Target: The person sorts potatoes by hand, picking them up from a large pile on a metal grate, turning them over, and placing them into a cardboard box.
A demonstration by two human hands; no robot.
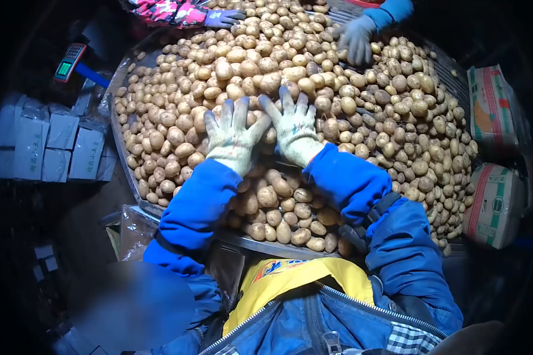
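A large heap of potatoes (267, 197) covers the table in front of me. In a pale work glove with grey-blue fingertips, my left hand (234, 135) lies palm down on the potatoes, fingers spread. My right hand (292, 127), gloved the same way, rests just beside it, also flat with the fingers apart. The two thumbs point toward each other and nearly meet. Neither hand grips a potato. What lies beneath the palms is hidden.
Across the heap are a co-worker's purple-gloved hand (225, 18) and another's grey-gloved hand (357, 40). White boxes (63, 131) stand stacked at left, near a scale display (70, 62). Cartons (495, 204) stand at right. The table's metal rim (269, 248) is close to my apron (343, 276).
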